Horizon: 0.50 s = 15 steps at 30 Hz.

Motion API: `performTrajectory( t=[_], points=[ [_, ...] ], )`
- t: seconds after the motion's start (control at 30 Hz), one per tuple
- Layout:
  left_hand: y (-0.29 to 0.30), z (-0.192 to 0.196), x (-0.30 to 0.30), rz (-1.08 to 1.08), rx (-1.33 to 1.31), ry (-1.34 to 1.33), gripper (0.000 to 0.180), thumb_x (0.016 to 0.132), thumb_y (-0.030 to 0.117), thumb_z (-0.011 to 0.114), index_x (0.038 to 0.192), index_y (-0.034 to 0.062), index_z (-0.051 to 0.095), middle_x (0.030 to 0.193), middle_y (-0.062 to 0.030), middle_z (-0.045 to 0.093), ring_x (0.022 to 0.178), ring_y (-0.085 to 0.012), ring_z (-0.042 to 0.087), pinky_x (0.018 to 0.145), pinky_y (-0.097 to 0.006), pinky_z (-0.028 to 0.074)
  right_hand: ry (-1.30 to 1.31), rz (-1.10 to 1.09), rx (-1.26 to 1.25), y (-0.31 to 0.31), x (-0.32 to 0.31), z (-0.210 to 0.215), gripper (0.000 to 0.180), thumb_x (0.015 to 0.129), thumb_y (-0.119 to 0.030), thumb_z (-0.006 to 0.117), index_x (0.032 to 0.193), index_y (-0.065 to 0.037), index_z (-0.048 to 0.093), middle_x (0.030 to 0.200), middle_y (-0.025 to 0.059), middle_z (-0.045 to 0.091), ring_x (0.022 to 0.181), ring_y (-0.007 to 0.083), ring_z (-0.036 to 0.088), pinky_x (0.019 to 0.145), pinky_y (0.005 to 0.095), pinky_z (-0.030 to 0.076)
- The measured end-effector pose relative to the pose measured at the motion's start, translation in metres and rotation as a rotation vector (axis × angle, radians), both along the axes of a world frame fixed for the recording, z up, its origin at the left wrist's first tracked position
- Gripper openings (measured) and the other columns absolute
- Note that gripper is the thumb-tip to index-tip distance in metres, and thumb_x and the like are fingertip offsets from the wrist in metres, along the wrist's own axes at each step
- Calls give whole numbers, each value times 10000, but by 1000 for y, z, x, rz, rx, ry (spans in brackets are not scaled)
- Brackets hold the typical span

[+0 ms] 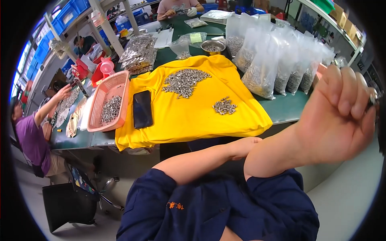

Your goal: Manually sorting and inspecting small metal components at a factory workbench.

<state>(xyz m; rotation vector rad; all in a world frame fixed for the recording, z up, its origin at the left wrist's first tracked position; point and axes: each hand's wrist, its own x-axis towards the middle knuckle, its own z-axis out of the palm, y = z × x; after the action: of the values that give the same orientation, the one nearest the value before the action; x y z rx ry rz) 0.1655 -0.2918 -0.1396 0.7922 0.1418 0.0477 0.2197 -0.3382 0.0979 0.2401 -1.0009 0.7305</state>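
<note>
My right hand (341, 112) is raised close at the right, fingers curled in. A small shiny metal piece (373, 96) shows at its fingertips, partly cut off by the dark rim. My left hand (244, 147) lies by my right forearm at the table's front edge, its fingers mostly hidden. Beyond my hands, a yellow cloth (189, 120) covers the tabletop. On it are a large heap of small silver metal parts (185, 82), a smaller pile of like parts (224, 106) to the right, and a black phone (142, 109) at the left.
A pink basket (93, 107) with metal parts stands left of the cloth. Filled plastic bags (261, 68) line the right side. Behind are a metal bowl (213, 47) and stacked bags (138, 52). One person (32, 136) works at the left, another (177, 8) across the table.
</note>
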Motion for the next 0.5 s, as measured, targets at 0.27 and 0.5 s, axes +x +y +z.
performTrajectory(
  t=[0.27,0.5],
  points=[
    [-18,30,-9,179,64,75,274,871,253,392,1068,88,487,864,-8,567,704,-77,534,581,-219,441,-52,-119,101,-18,0,5,201,642,-72,444,538,-120,278,572,0,309,551,105,291,547,244,253],
    [-16,11,4,266,69,129,224,859,265,406,963,99,514,766,1,562,409,-65,454,285,-181,299,-76,-193,108,-22,0,0,142,672,-67,423,569,-102,333,551,-14,319,528,90,319,527,232,262]
  ],
)
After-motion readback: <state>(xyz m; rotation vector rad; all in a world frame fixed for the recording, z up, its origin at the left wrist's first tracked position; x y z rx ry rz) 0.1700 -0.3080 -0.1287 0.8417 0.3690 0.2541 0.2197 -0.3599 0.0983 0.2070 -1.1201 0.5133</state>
